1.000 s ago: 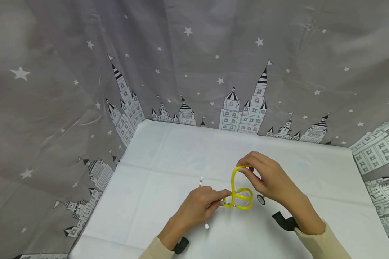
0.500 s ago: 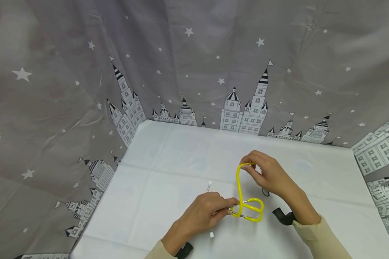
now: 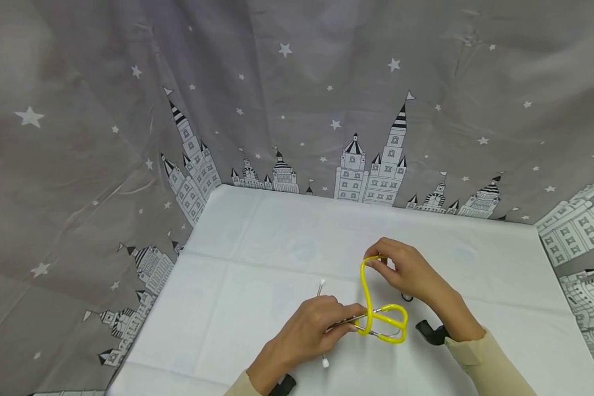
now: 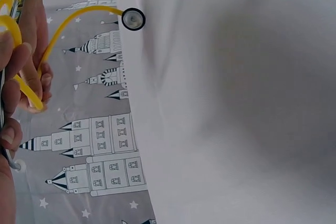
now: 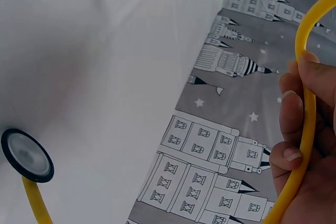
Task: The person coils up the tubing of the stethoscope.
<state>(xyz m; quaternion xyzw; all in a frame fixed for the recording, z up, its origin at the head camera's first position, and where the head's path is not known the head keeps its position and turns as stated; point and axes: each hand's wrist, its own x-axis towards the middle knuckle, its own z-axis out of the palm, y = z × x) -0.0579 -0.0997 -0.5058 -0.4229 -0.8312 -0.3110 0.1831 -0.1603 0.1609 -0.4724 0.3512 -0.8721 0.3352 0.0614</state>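
Note:
A stethoscope with yellow tubing (image 3: 365,283) is held up between both hands over the white table. My left hand (image 3: 311,329) grips its metal ear tubes, whose white ear tips (image 3: 325,363) stick out on either side of the hand. Yellow loops (image 3: 396,324) of tubing are wound around the metal part, just right of the left fingers. Higher and to the right, my right hand (image 3: 401,267) pinches the free length of tube between thumb and fingers. The round chest piece (image 5: 27,156), black-rimmed, hangs from the tube's end below the right hand; in the head view that hand mostly covers it.
A white cloth (image 3: 257,242) with fold creases covers the table. Behind and beside it hangs a grey curtain (image 3: 297,88) printed with stars and castles. Black wrist-camera mounts (image 3: 432,333) sit under both wrists.
Both hands shifted slightly right, and the left also came nearer the body, carrying the looped tubing along. The chest piece went from plainly visible to mostly hidden behind the right hand.

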